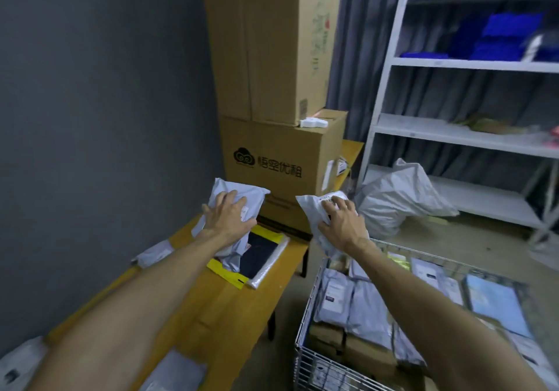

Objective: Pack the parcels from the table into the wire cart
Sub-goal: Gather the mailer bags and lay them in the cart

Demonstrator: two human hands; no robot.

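At the far end of the wooden counter (217,297), against the stacked cardboard boxes (272,88), the left hand (228,217) lies palm down on a grey poly mailer (233,197), fingers (225,198) spread flat over it; whether they grip it or only press on it cannot be told. That parcel rests on top of another grey parcel (231,259) and a clear bag with a yellow header and dark contents (260,257), both lying on the counter near its right edge. A further grey parcel (154,253) hangs over the counter's left edge by the grey wall, and two more lie at the near end: one at the near left corner (18,366), one near the middle of the near edge (175,372).

Off the counter's right edge, the right hand (341,224) holds a white poly mailer (317,206) in the air, fingers (338,206) curled over its top, above the far left corner of the wire cart (302,357). The cart stands on the floor just beside the counter and holds many packed parcels: grey mailers (360,309), brown cartons (363,348) and a pale blue flat packet (496,303).

Beyond the cart a large grey sack (399,197) sits on the floor against a white shelving unit (453,133) bearing blue items (502,37).
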